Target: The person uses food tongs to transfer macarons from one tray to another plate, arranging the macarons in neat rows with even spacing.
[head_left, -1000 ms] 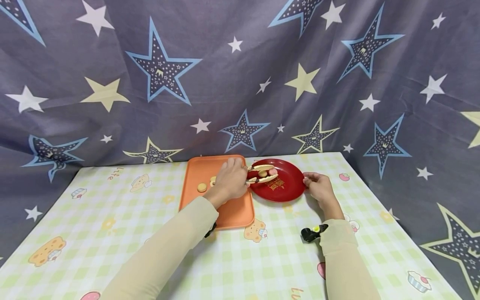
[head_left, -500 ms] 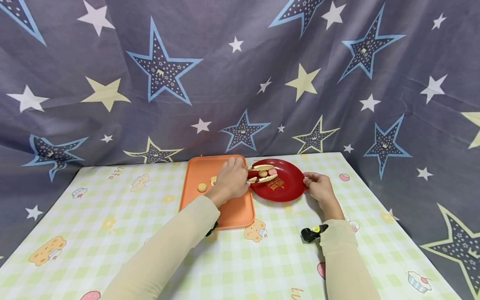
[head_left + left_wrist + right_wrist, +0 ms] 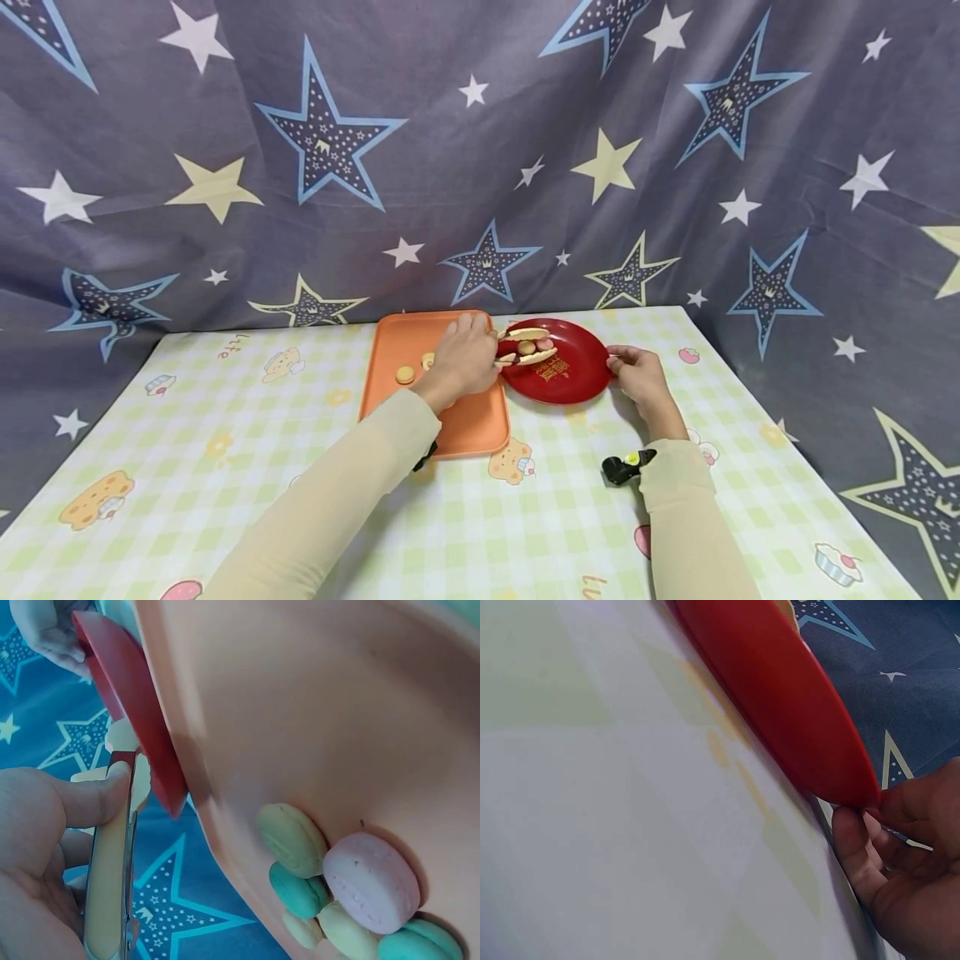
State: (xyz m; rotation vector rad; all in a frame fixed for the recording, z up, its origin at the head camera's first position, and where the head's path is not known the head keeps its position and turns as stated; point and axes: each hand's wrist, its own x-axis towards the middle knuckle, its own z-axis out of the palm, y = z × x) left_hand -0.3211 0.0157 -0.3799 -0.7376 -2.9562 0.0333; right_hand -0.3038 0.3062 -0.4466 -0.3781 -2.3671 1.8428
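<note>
Backdrop: dark grey-purple cloth printed with white, cream and blue-edged stars, hung behind the worktop.
Tongs: pale yellow handle, metal along its edge, broad cream ends spread apart; the ends are held over the red plate.
Left fingers: curled round the tongs, the thumb pressed on the handle; the left hand is placed above the tray's right side.
Between the tong ends: one yellowish macaron and one pink macaron are seen side by side; whether they are squeezed cannot be told.
Right fingers: closed in a pinch on the plate's rim by the right hand, opposite the tongs.
Red plate: round, glossy, marked with gold characters, set just beside the tray.
Orange tray: rectangular, rounded corners; a cluster of pink, green and yellowish macarons is carried on it.
Worktop: covered in green-and-white check with cartoon prints.
</note>
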